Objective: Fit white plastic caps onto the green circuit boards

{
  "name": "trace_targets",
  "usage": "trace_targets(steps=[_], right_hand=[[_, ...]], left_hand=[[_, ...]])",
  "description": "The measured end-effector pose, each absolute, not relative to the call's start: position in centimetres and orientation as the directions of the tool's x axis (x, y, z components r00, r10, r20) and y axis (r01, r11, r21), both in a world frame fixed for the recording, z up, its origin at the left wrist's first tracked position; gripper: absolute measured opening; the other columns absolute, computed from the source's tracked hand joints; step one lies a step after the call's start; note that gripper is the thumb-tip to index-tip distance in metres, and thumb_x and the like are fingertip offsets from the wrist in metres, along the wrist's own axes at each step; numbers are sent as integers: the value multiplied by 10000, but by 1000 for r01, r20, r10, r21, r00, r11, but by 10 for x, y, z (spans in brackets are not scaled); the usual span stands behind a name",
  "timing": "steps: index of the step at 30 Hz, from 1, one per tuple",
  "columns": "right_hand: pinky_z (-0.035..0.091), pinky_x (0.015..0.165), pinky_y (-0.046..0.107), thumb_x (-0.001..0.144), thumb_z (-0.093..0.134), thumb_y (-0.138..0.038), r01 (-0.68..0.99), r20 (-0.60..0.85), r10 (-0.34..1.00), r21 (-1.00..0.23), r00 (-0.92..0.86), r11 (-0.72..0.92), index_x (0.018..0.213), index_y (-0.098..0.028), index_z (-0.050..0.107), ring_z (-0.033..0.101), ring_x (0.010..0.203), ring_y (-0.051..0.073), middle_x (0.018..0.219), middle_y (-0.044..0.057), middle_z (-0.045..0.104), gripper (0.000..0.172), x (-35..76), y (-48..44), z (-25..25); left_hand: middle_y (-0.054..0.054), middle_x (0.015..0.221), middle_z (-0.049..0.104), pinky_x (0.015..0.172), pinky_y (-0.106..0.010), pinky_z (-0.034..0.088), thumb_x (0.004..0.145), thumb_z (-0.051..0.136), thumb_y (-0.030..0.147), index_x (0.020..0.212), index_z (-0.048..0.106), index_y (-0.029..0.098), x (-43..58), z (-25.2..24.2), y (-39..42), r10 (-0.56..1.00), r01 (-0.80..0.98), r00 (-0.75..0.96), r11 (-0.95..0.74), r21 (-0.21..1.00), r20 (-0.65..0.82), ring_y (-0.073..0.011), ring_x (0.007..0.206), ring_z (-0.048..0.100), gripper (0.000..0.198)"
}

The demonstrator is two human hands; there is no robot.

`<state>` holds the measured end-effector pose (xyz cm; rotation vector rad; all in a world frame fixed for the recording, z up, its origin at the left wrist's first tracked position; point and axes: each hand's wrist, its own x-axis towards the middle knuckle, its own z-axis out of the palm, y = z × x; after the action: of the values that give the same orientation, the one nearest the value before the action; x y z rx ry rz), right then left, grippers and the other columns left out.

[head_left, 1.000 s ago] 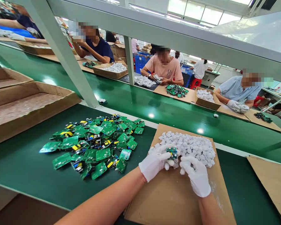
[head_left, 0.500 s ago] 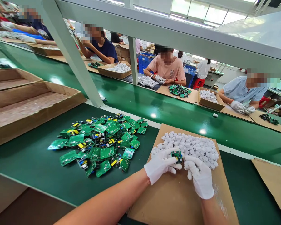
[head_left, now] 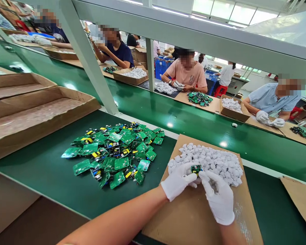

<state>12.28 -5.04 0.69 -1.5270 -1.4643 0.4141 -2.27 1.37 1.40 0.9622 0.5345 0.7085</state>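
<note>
A small green circuit board (head_left: 196, 169) with a yellow part on it sits in my left hand (head_left: 180, 179), between its thumb and fingers. White gloves cover both of my hands. My right hand (head_left: 218, 194) is closed, its fingertips pinched at the board's right edge; the gloves hide part of the board. Just behind my hands, a heap of small white lumps (head_left: 219, 160) covers the back of a cardboard sheet (head_left: 183, 221). To the left lies a large pile of green circuit boards (head_left: 122, 163) with yellow, blue and black parts, on the dark green tabletop (head_left: 53, 187).
Shallow cardboard boxes (head_left: 43, 124) stand at the left. A slanted grey post (head_left: 91, 61) and an overhead beam (head_left: 193, 37) cross the view. Beyond the green conveyor belt (head_left: 153, 109), several co-workers sit with similar piles. Another cardboard sheet (head_left: 302, 200) lies at right.
My right hand's fingertips have come up against the circuit board's right edge. The board is tilted a little differently in my left hand. The whole view has shifted slightly.
</note>
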Motion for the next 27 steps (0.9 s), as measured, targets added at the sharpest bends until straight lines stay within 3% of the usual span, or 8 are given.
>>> trace_targets(steps=[5, 9, 13, 15, 18, 21, 23, 27], right_hand=[[523, 672, 290, 793, 595, -196, 785, 616, 781, -534, 107, 314, 937, -230, 615, 633, 816, 176, 881, 40, 686, 149, 122, -46, 11], [497, 595, 248, 785, 601, -170, 849, 682, 728, -424, 70, 316, 932, -230, 594, 609, 678, 134, 811, 24, 667, 158, 121, -45, 13], [480, 582, 247, 781, 586, -129, 887, 733, 680, -314, -1, 340, 929, -222, 562, 587, 629, 128, 730, 10, 629, 176, 120, -45, 10], [485, 605, 256, 786, 577, -118, 886, 738, 674, -295, -27, 358, 938, -225, 558, 592, 649, 134, 730, 10, 620, 187, 120, -44, 9], [504, 653, 282, 798, 573, -154, 860, 675, 737, -352, -40, 369, 975, -236, 583, 603, 755, 161, 832, 37, 614, 195, 121, -43, 10], [514, 742, 359, 805, 570, -257, 839, 590, 806, -416, -45, 351, 1116, -228, 560, 571, 946, 232, 1014, 90, 580, 312, 123, -42, 11], [508, 779, 404, 811, 559, -296, 832, 584, 811, -440, -20, 338, 1199, -213, 506, 542, 1014, 265, 1072, 112, 560, 401, 125, -41, 11], [501, 781, 417, 815, 553, -218, 823, 636, 770, -411, -50, 393, 1081, -267, 581, 553, 985, 247, 1084, 87, 551, 272, 126, -39, 8]], left_hand=[[-58, 880, 648, 710, -300, 477, 736, 550, 202, 1225, 504, 173, -22, 7, 12, 825, -239, 565, 138, 961, 22, -156, 753, 582, 491], [-60, 952, 651, 812, -325, 440, 747, 515, 178, 1214, 536, 208, -26, 7, 7, 865, -24, 489, -119, 993, 115, -180, 813, 568, 469], [-24, 752, 650, 712, -302, 445, 766, 464, 178, 1282, 471, 224, -29, 13, -2, 849, 171, 522, -200, 965, 84, -157, 649, 546, 517], [-11, 673, 627, 649, -285, 446, 769, 457, 189, 1290, 459, 194, -28, 15, -3, 841, 159, 541, -142, 977, 34, -147, 599, 534, 521], [-40, 773, 645, 654, -279, 468, 768, 475, 230, 1235, 509, 158, -25, 17, 1, 837, -19, 546, 60, 998, -40, -152, 670, 567, 474], [-72, 889, 641, 677, -293, 489, 758, 522, 312, 1158, 560, 148, -23, 21, 7, 794, -218, 602, 263, 940, -83, -161, 733, 591, 435], [-81, 909, 634, 663, -292, 493, 738, 562, 362, 1126, 574, 149, -23, 22, 10, 754, -260, 643, 379, 888, -134, -155, 718, 600, 442], [-75, 832, 628, 625, -282, 495, 680, 638, 414, 1123, 557, 152, -22, 18, 9, 683, -253, 689, 539, 803, -242, -132, 646, 603, 521]])
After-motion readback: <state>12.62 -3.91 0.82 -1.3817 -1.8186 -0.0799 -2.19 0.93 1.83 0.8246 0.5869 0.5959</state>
